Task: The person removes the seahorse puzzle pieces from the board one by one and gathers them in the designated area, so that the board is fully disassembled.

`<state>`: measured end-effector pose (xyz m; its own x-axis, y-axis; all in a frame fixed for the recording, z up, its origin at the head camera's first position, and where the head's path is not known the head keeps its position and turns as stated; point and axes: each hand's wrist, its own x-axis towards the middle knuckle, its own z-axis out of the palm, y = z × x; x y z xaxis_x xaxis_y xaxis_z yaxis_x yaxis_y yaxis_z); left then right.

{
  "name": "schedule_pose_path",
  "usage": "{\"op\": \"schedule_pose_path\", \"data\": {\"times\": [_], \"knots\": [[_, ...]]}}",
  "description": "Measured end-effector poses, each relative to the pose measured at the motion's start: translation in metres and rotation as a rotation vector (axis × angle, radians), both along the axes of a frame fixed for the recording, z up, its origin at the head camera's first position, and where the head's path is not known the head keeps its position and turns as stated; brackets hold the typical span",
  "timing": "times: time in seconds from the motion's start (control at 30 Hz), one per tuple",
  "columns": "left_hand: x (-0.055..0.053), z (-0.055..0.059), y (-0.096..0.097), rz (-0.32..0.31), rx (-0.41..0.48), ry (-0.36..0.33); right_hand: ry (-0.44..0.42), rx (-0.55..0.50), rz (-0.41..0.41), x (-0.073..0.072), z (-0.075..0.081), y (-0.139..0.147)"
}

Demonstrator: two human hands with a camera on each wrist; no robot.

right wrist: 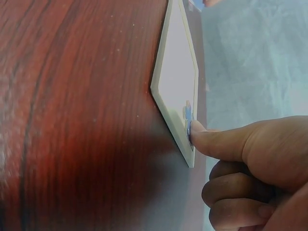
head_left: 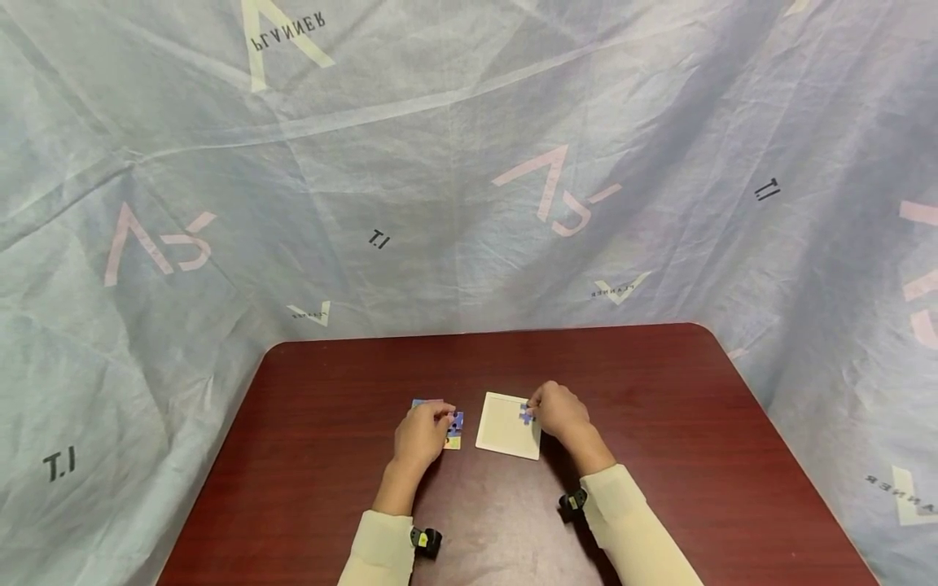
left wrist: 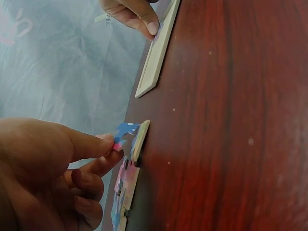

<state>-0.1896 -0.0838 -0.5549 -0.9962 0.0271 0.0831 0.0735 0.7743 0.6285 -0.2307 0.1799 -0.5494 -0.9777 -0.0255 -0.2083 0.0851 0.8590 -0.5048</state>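
My left hand point(head_left: 420, 434) is over a cluster of colourful jigsaw pieces point(head_left: 453, 443) left of centre. Between its thumb and index finger, in the left wrist view, it pinches a blue and pink jigsaw piece point(left wrist: 126, 129), just above the others. A pale square puzzle tray point(head_left: 506, 438) with a raised rim lies to the right. At the tray's far right corner, my right hand point(head_left: 560, 412) holds a blue jigsaw piece point(head_left: 524, 413) with thumb and fingertip. That piece lies low against the tray floor in the right wrist view; the thumb point(right wrist: 199, 134) partly covers it.
The dark red wooden table point(head_left: 308, 488) has rounded far corners. Grey printed cloth point(head_left: 440, 179) hangs behind it and along both sides. Each wrist wears a small black camera, the left one point(head_left: 427, 542) near the sleeve cuff.
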Motion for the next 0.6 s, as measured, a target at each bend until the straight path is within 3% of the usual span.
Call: {"op": "schedule_pose_path", "data": {"times": [0.37, 0.6], "knots": [[-0.0034, -0.0041, 0.0028, 0.046, -0.04, 0.002, 0.011, 0.014, 0.01, 0.0001, 0.0024, 0.0005], [-0.0031, -0.0031, 0.0042, 0.041, -0.059, 0.007, 0.007, 0.004, 0.014, -0.0006, 0.0042, 0.0005]]}}
